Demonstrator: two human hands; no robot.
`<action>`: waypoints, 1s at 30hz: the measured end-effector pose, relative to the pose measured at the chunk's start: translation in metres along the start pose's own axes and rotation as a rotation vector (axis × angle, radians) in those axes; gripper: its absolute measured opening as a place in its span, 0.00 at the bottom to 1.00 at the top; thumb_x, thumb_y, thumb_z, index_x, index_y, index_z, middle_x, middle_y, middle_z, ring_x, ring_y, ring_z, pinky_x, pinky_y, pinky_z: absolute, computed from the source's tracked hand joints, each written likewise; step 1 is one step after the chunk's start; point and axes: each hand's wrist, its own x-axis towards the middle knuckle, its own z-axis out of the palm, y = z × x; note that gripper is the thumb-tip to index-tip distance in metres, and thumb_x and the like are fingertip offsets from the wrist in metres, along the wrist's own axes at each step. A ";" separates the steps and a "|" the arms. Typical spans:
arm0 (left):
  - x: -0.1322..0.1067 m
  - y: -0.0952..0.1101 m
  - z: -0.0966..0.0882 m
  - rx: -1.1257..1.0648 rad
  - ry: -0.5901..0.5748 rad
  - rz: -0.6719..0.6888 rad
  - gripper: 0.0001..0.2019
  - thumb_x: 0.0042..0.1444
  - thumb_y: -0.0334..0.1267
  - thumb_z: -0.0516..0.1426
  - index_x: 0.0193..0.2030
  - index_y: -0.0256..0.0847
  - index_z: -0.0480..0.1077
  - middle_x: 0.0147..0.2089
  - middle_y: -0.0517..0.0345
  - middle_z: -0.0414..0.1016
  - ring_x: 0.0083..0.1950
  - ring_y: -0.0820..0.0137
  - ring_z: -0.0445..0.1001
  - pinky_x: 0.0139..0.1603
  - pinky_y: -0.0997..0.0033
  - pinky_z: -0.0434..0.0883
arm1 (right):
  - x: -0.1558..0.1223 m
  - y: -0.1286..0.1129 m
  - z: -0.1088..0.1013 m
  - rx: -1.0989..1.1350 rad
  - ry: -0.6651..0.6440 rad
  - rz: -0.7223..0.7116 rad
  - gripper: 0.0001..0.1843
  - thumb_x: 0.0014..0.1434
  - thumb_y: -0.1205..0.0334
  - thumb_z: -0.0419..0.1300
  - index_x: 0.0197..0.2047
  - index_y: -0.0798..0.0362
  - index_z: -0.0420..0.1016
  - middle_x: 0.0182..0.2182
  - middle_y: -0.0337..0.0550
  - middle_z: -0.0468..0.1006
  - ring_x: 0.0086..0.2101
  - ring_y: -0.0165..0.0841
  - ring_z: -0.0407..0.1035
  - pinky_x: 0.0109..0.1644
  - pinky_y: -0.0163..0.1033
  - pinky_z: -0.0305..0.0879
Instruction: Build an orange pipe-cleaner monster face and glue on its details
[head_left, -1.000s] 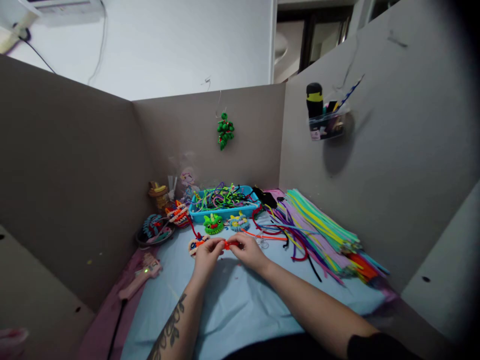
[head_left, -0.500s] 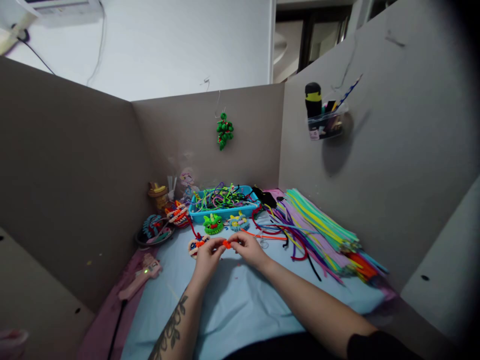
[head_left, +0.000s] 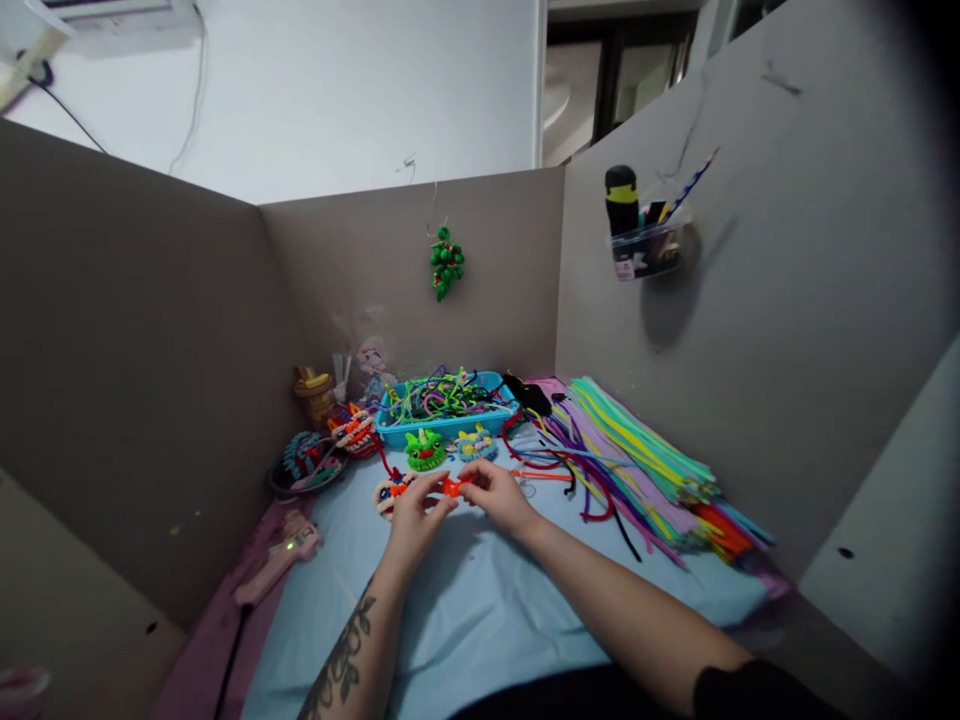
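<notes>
Both hands meet over the middle of the blue cloth at a small twisted orange pipe cleaner piece [head_left: 452, 487]. My right hand [head_left: 499, 497] pinches its right side between thumb and fingertips. At the other side, my left hand [head_left: 415, 512] has its index fingertip against the piece, its thumb lower and a gap showing between them; the grip looks loose. Just behind the left hand lies a cream, blue and orange pipe cleaner animal head [head_left: 386, 495], partly covered. Beyond the hands sit a green animal head [head_left: 425, 450] and a light blue and yellow one [head_left: 478, 442].
A blue tray [head_left: 420, 432] of tangled pipe cleaners stands at the back. Bundles of long pipe cleaners [head_left: 637, 450] lie right. At left are a pink glue gun [head_left: 281, 560], a dark bowl [head_left: 289, 487] and an orange-red animal head [head_left: 358, 432]. Grey partitions [head_left: 480, 330] enclose the table.
My left thumb has dropped away from the index finger, opening a gap, and more of the orange piece shows. My right hand keeps its pinch. The view has shifted slightly.
</notes>
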 end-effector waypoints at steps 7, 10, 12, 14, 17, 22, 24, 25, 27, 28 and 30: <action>-0.002 -0.006 -0.003 0.119 -0.021 0.127 0.08 0.49 0.37 0.58 0.36 0.41 0.74 0.37 0.53 0.76 0.39 0.66 0.73 0.42 0.66 0.71 | 0.001 0.005 -0.001 0.027 -0.054 -0.030 0.07 0.50 0.64 0.55 0.34 0.55 0.70 0.22 0.36 0.72 0.23 0.27 0.66 0.29 0.34 0.63; -0.001 -0.002 -0.002 0.037 0.001 0.032 0.10 0.47 0.37 0.59 0.38 0.40 0.73 0.38 0.52 0.76 0.39 0.66 0.73 0.40 0.67 0.71 | 0.002 0.005 -0.002 0.038 -0.039 -0.041 0.08 0.51 0.64 0.54 0.36 0.54 0.68 0.22 0.35 0.71 0.24 0.27 0.67 0.29 0.34 0.63; -0.001 0.001 -0.001 -0.064 0.008 -0.061 0.14 0.47 0.39 0.59 0.41 0.38 0.72 0.38 0.52 0.76 0.37 0.67 0.73 0.36 0.69 0.71 | 0.001 0.004 -0.001 0.038 -0.015 -0.056 0.07 0.50 0.65 0.55 0.35 0.53 0.66 0.22 0.35 0.71 0.25 0.28 0.68 0.30 0.34 0.63; 0.000 0.003 0.001 -0.160 0.009 -0.128 0.17 0.46 0.40 0.60 0.44 0.37 0.70 0.36 0.53 0.75 0.35 0.68 0.73 0.33 0.71 0.70 | 0.000 0.003 -0.001 0.013 -0.009 -0.083 0.05 0.50 0.65 0.57 0.33 0.53 0.66 0.23 0.35 0.71 0.27 0.29 0.69 0.31 0.34 0.63; 0.001 0.005 0.001 -0.298 0.036 -0.198 0.19 0.45 0.41 0.61 0.45 0.36 0.68 0.34 0.55 0.74 0.34 0.70 0.73 0.34 0.72 0.70 | 0.000 0.001 -0.001 -0.056 -0.022 -0.110 0.03 0.50 0.66 0.57 0.31 0.54 0.69 0.25 0.37 0.72 0.28 0.29 0.68 0.32 0.34 0.62; 0.001 0.006 0.000 -0.489 0.048 -0.308 0.21 0.42 0.40 0.63 0.43 0.36 0.66 0.32 0.55 0.74 0.34 0.71 0.73 0.36 0.71 0.69 | 0.000 0.000 -0.003 -0.155 -0.030 -0.135 0.03 0.51 0.66 0.57 0.30 0.54 0.72 0.26 0.38 0.73 0.29 0.29 0.67 0.34 0.34 0.62; 0.001 0.006 0.000 -0.535 0.035 -0.357 0.22 0.40 0.40 0.64 0.43 0.35 0.66 0.32 0.55 0.74 0.33 0.71 0.73 0.36 0.71 0.69 | 0.000 -0.002 -0.004 -0.179 -0.031 -0.159 0.03 0.50 0.66 0.59 0.30 0.54 0.73 0.28 0.39 0.74 0.31 0.30 0.67 0.35 0.34 0.62; 0.000 0.006 0.000 -0.557 0.028 -0.379 0.23 0.39 0.40 0.65 0.43 0.35 0.66 0.32 0.55 0.75 0.33 0.71 0.73 0.36 0.72 0.69 | -0.001 -0.003 -0.004 -0.196 -0.034 -0.177 0.03 0.50 0.66 0.59 0.30 0.54 0.73 0.28 0.39 0.74 0.32 0.30 0.67 0.36 0.35 0.62; 0.000 0.005 0.001 -0.593 0.012 -0.406 0.24 0.38 0.40 0.65 0.42 0.35 0.66 0.31 0.56 0.75 0.32 0.72 0.73 0.36 0.73 0.68 | -0.002 -0.005 -0.005 -0.246 -0.050 -0.233 0.02 0.50 0.66 0.59 0.30 0.53 0.73 0.28 0.39 0.73 0.32 0.30 0.67 0.36 0.35 0.62; 0.000 0.004 0.002 -0.606 0.001 -0.412 0.23 0.38 0.40 0.65 0.42 0.35 0.66 0.31 0.56 0.75 0.32 0.72 0.73 0.36 0.73 0.68 | -0.002 -0.005 -0.005 -0.273 -0.057 -0.267 0.02 0.51 0.66 0.59 0.29 0.53 0.73 0.27 0.39 0.73 0.31 0.30 0.67 0.36 0.35 0.62; 0.000 0.003 0.003 -0.622 -0.021 -0.417 0.23 0.37 0.40 0.66 0.41 0.36 0.66 0.30 0.58 0.75 0.31 0.73 0.73 0.35 0.75 0.67 | -0.002 -0.006 -0.004 -0.312 -0.064 -0.315 0.04 0.52 0.67 0.58 0.27 0.53 0.72 0.26 0.38 0.72 0.30 0.30 0.66 0.36 0.35 0.61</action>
